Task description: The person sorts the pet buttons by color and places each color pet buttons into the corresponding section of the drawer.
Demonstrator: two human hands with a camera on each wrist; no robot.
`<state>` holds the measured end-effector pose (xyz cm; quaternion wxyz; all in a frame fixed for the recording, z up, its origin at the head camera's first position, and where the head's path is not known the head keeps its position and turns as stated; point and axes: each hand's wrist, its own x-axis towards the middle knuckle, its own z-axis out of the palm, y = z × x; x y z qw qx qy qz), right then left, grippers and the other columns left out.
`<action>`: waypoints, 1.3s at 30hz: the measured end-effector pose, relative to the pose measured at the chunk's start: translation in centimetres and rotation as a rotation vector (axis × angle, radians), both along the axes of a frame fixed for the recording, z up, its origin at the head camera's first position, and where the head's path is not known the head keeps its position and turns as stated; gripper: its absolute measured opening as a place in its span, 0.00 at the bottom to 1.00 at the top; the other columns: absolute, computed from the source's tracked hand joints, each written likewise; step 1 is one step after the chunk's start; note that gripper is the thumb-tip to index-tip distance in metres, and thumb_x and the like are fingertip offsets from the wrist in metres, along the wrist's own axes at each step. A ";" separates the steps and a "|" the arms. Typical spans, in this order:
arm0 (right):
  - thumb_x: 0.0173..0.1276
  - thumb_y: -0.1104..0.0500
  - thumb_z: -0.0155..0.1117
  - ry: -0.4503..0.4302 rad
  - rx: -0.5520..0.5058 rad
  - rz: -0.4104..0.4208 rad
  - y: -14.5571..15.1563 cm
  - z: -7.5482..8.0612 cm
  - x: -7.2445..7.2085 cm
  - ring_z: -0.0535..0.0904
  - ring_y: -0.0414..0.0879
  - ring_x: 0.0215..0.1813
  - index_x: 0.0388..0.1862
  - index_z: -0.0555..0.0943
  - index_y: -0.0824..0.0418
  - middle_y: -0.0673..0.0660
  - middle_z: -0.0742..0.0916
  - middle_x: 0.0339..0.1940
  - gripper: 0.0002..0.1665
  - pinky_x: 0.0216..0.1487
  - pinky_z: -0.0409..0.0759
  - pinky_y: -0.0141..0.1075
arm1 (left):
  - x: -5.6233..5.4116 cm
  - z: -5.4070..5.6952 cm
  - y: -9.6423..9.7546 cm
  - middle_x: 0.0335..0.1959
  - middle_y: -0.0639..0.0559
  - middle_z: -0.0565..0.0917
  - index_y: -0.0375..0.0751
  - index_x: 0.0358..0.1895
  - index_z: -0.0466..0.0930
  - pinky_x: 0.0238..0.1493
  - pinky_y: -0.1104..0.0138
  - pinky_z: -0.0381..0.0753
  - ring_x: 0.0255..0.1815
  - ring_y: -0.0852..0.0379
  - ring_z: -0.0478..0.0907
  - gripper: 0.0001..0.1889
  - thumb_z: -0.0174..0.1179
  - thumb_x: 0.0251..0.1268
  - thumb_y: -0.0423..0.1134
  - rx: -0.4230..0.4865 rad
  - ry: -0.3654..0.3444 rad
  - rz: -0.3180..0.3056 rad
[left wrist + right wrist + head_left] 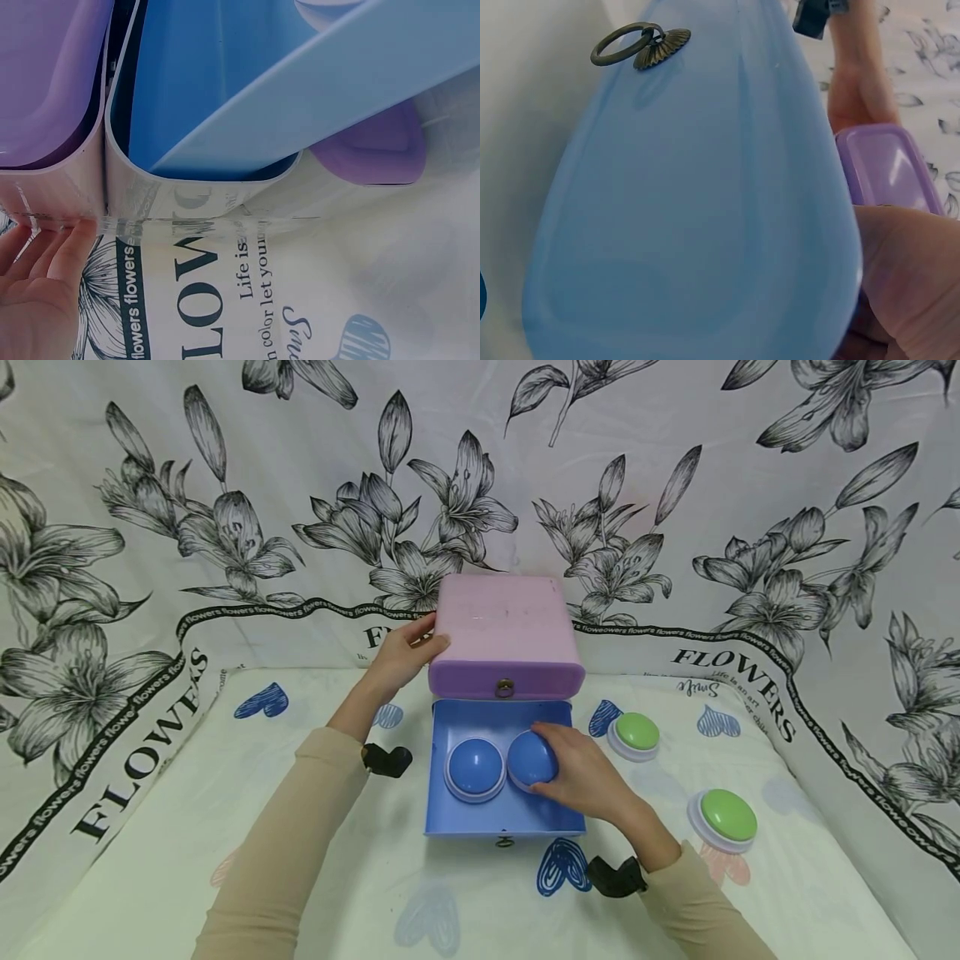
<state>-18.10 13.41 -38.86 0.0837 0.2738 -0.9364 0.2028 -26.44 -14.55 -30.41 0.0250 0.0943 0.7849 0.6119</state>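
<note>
A small drawer cabinet (504, 618) with a pink top and a purple upper drawer stands at the back. Its lower blue drawer (465, 820) is pulled out toward me. Inside that drawer, a blue round push button (475, 767) with a white base sits at the left. Beside it is a second blue push button (531, 758), held by my right hand (581, 768) with thumb and fingers around its right side. My left hand (405, 652) rests against the cabinet's left side. In the left wrist view, its straight fingers (69, 259) touch the pink wall.
Two green push buttons with white bases lie on the cloth right of the drawer: one farther back (637, 732), one closer (727, 817). A brass ring pull (621, 45) hangs on the blue drawer's front. A flower-printed cloth (637, 527) rises behind the cabinet.
</note>
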 end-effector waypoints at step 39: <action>0.47 0.45 0.75 0.150 0.085 0.045 0.3 -0.5 -0.1 0.70 0.53 0.61 0.62 0.71 0.62 0.58 0.76 0.60 0.45 0.65 0.63 0.51 | -0.1 0.0 0.0 0.71 0.46 0.59 0.40 0.71 0.54 0.63 0.57 0.67 0.68 0.48 0.61 0.34 0.55 0.65 0.43 -0.006 0.000 0.001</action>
